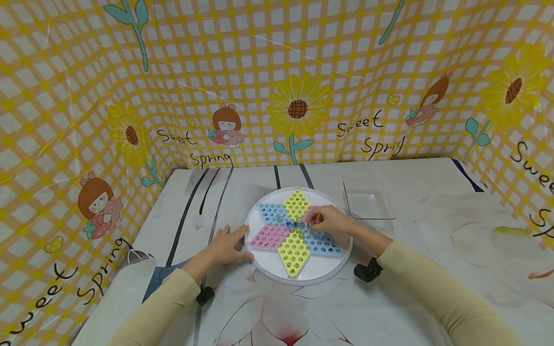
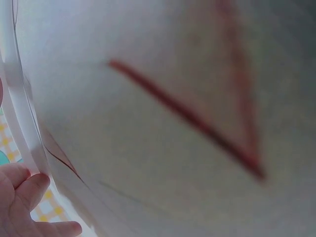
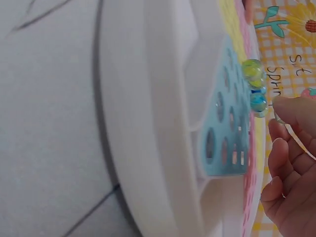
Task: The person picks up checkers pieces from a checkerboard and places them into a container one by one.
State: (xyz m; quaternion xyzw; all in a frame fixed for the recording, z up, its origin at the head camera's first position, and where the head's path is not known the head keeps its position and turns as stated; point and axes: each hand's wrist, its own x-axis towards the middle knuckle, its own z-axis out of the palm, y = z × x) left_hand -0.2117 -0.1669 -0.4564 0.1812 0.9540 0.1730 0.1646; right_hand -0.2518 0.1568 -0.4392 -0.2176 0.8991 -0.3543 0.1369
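Note:
A round white Chinese checkers board [image 1: 268, 269] lies on the table, its star made of yellow, pink and blue perforated sections. Several glass marbles [image 1: 295, 225] sit around the star's centre; in the right wrist view, yellow-green and blue marbles [image 3: 257, 101] stand above the blue section [image 3: 222, 118]. My right hand [image 1: 330, 220] is over the board's right side, thumb and index finger close together beside these marbles. A small clear marble shows partly between those fingertips. My left hand [image 1: 227, 245] rests at the board's left rim with fingers spread; in the left wrist view, its fingertips touch the rim [image 2: 22, 98].
A clear rectangular tray [image 1: 370, 204] stands behind the board to the right. Black wrist cameras [image 1: 368, 270] hang below both wrists. A checked sunflower cloth [image 1: 259, 57] encloses the back and sides. A white and blue item [image 1: 140, 262] lies at the left table edge.

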